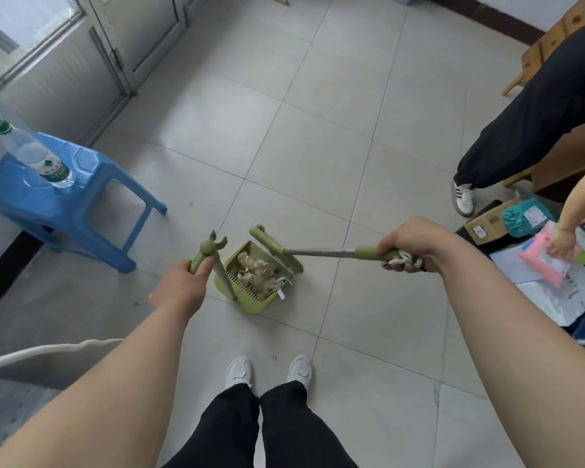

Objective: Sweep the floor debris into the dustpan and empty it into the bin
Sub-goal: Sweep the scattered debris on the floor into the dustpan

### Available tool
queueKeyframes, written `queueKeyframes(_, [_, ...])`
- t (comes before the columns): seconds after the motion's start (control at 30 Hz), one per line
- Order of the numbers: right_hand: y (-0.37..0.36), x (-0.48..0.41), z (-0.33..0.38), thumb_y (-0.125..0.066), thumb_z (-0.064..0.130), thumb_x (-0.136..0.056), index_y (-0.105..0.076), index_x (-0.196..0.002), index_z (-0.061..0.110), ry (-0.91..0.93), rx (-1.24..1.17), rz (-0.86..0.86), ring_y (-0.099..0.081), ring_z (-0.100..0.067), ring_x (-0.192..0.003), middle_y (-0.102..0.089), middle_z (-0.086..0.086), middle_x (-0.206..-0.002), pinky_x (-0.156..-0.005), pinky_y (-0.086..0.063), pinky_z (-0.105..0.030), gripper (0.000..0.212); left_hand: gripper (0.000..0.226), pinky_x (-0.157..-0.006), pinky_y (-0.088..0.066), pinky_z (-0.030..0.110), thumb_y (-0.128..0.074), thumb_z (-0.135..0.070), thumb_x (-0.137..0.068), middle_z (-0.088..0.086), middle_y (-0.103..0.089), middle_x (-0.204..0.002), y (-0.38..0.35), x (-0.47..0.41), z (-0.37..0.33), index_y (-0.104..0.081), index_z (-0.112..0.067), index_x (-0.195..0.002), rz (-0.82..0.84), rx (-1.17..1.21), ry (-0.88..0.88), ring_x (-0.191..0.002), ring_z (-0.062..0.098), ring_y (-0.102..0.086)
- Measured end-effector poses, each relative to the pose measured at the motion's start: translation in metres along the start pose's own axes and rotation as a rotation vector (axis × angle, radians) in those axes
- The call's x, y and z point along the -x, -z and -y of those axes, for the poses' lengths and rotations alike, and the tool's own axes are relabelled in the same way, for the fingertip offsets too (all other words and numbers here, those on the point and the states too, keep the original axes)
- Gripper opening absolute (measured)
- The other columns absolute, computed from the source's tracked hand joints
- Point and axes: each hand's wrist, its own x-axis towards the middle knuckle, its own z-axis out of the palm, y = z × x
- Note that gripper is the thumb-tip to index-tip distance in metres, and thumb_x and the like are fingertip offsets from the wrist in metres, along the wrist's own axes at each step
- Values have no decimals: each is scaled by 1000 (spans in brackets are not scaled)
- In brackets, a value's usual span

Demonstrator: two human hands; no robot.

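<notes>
A green dustpan (250, 304) stands on the tiled floor just ahead of my feet, with crumpled brownish debris (259, 273) lying inside it. My left hand (179, 292) grips the green top of the dustpan's upright handle (201, 256). My right hand (411, 243) grips the green grip of the broom (321, 253), whose metal shaft runs left to the green broom head (274, 248) resting at the dustpan's far right edge. No bin is in view.
A blue plastic stool (65, 201) with a water bottle (31, 153) on it stands at the left. Another person (520, 130) sits at the right, beside a cardboard box (487, 224) and parcels (551, 258) on the floor. Doors (132, 38) lie at the far left.
</notes>
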Motion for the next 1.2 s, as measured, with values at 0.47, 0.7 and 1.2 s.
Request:
queueKeyframes(0.47, [-89,-80,62,-52,-4,-82,-53,-77,-1,105,128,-89,-51,-24,-50,-59,-20,-67,-41,-34,-20,6,50,-87,-50,50,-39,-66,-93,0,-57,-71,22,-7,31,-51,-22,-73,-101,-7,35,-75,29,-58])
queueKeyframes(0.7, [-125,-72,46,-46,-4,-88,-52,-89,2,126,353,107,-45,-24,-54,-52,-18,-72,-40,-33,-19,8,52,-86,-51,51,-38,-68,-92,1,-58,-73,25,-19,29,-53,-21,-77,-135,-12,52,-75,28,-58])
queueKeyframes(1.2, [-71,0,-17,-58,1,-70,-67,-89,-6,182,260,28,-43,-20,-41,-62,-13,-54,-38,-32,-19,22,52,-60,-42,34,-39,-67,-92,-1,-57,-70,29,-10,26,-51,-21,-72,-115,11,33,-72,27,-57])
